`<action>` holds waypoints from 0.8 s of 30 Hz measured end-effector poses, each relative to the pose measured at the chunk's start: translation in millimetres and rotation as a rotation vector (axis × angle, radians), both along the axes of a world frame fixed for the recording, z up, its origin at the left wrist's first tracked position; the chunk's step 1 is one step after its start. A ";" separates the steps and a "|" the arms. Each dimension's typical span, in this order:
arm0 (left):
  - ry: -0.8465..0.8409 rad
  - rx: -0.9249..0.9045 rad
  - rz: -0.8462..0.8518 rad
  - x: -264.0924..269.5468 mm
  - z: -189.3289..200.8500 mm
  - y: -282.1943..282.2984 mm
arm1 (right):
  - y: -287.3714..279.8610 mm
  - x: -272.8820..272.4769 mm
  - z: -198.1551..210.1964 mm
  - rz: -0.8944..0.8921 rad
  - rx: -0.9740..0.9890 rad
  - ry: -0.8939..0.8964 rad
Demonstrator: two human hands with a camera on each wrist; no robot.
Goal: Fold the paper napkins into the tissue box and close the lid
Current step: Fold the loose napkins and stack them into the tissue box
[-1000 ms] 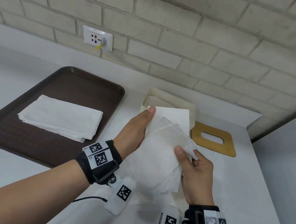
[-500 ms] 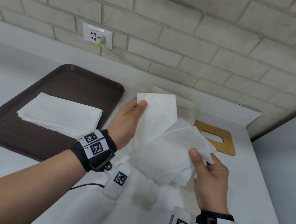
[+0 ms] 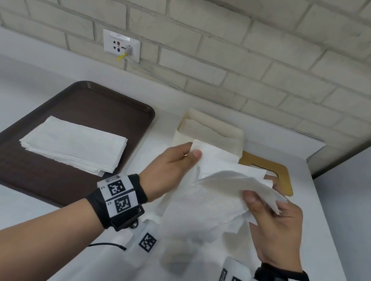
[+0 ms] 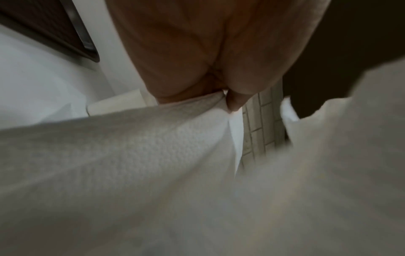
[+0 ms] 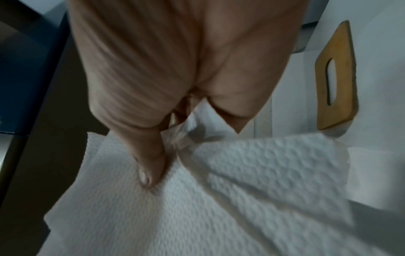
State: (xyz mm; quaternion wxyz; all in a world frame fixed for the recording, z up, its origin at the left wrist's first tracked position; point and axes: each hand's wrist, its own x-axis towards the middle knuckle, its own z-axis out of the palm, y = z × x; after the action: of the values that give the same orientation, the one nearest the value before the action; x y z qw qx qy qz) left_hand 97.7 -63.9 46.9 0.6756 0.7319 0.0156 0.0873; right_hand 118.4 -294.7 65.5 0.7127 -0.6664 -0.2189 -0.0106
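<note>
Both hands hold white paper napkins (image 3: 209, 197) in the air, in front of the open cream tissue box (image 3: 212, 132). My left hand (image 3: 170, 169) pinches the upper left corner of a napkin (image 4: 136, 155) between thumb and fingers. My right hand (image 3: 271, 220) pinches the right edge of the napkin (image 5: 197, 199), thumb on top. The wooden lid (image 3: 268, 172) with its slot lies flat on the counter, right of the box, partly hidden by the napkins; the right wrist view shows the lid (image 5: 337, 78) too. A stack of napkins (image 3: 75, 145) lies on the brown tray (image 3: 17, 182).
The tray takes up the counter's left side. A brick wall with a socket (image 3: 121, 45) runs behind the box. The white counter (image 3: 323, 245) ends at a grey wall on the right.
Both hands have lowered and drawn nearer each other, the napkin sagging and bunching between them. The left hand's corner has dropped from above the box to in front of it.
</note>
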 end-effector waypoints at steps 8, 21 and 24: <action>-0.004 -0.054 -0.060 -7.9 1.4 -5.8 | 8.0 0.2 -9.0 -0.055 -0.018 0.058; 0.114 -0.302 -0.064 -9.7 -1.7 -9.4 | 16.6 1.1 -24.2 -0.078 0.034 0.077; 0.154 -0.286 -0.085 -7.7 -4.7 -9.0 | 17.5 2.0 -29.4 -0.109 0.014 0.089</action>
State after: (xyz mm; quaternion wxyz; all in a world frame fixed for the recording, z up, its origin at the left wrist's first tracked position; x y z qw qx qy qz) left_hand 90.1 -72.9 42.2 0.7726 0.6330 0.0486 -0.0008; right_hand 120.4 -277.2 36.1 0.7245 -0.6723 -0.1506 -0.0213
